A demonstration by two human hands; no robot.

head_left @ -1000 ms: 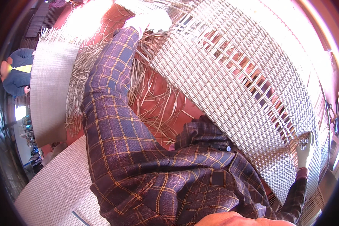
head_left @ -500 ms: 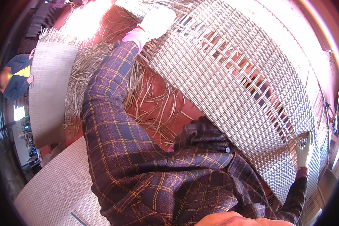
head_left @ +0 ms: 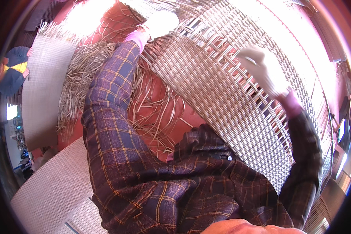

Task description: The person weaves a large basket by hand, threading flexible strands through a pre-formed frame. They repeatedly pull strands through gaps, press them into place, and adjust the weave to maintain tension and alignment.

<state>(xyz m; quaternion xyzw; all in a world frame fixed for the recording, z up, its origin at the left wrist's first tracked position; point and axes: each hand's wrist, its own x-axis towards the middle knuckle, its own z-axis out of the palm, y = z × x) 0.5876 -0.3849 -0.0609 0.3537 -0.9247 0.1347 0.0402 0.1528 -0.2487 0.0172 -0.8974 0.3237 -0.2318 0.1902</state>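
A large curved panel of woven grey-beige flat strips [head_left: 222, 93] spreads in front of me, with a long open gap [head_left: 247, 80] in its weave where the strips are sparse. My left hand [head_left: 163, 25], in a white glove, is at the panel's far left edge; glare washes it out and its fingers cannot be made out. My right hand [head_left: 263, 70], also white-gloved, is over the upper middle of the gap. Its fingers look bent and are blurred by motion; whether a strip is between them I cannot tell.
Loose strips [head_left: 156, 113] lie tangled over a red surface [head_left: 187, 117] between panel and left arm. Another fringed woven panel [head_left: 46, 89] stands at left, where a person [head_left: 15, 72] grips its edge. A further woven sheet [head_left: 58, 187] lies at lower left.
My right hand has left the panel's lower right end and moved up and left along the gap. My left hand has stayed nearly in place. The view has shifted slightly.
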